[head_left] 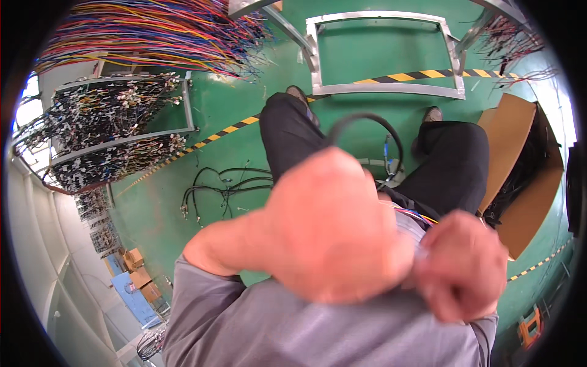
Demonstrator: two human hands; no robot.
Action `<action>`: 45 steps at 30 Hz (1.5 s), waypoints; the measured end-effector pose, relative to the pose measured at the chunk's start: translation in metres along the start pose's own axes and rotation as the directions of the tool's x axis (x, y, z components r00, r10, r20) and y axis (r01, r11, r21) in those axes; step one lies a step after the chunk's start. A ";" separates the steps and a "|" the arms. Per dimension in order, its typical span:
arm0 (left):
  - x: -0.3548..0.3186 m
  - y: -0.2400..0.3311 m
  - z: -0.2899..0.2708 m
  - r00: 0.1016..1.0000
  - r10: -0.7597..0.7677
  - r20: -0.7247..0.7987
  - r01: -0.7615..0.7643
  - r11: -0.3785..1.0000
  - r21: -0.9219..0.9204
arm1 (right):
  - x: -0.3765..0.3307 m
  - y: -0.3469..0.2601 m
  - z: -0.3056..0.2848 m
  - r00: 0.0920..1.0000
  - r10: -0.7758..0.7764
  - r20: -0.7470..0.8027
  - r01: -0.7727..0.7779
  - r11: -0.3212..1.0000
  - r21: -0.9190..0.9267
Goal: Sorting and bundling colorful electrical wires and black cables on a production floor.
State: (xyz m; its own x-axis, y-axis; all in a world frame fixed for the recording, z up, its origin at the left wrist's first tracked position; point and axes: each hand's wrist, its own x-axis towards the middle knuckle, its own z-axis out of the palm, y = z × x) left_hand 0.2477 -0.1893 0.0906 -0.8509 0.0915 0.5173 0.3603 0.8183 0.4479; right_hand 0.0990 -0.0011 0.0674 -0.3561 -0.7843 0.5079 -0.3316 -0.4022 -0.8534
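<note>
My left hand (333,226) is very close to the camera, blurred, its fingers curled around a black cable (367,119) that loops up above it. My right hand (461,266) sits just to its right, fingers closed on the same bundle where a few coloured wires (416,215) show between the two hands. A grey sleeve (244,324) covers my left forearm. Below the hands I see my legs in black trousers (287,140) and my shoes on the green floor.
A metal frame (382,92) lies on the green floor (220,104) ahead. Racks of wire harnesses (116,134) and coloured wire bundles (153,33) hang at left. Loose black cables (223,186) lie on the floor. An open cardboard box (526,171) stands at right.
</note>
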 end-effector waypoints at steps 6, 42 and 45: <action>-0.019 -0.050 0.017 0.973 -0.125 0.194 0.135 0.990 -0.040 | 0.010 0.027 -0.008 0.993 0.118 -0.007 -0.107 0.871 -0.479; -0.007 -0.072 0.044 0.961 -0.172 0.219 0.168 0.985 0.037 | 0.024 0.059 -0.007 0.945 0.325 -0.027 -0.311 0.873 -0.377; -0.007 -0.072 0.041 0.944 -0.216 0.249 0.199 0.975 0.095 | 0.022 0.056 -0.014 0.940 0.322 -0.109 -0.340 0.874 -0.347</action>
State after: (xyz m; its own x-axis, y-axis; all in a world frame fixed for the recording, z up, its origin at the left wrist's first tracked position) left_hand 0.2118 -0.2258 0.0254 -0.9764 0.0507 0.2097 0.1463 0.8701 0.4706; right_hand 0.0604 -0.0339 0.0325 -0.5366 -0.8159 0.2153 -0.4723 0.0790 -0.8779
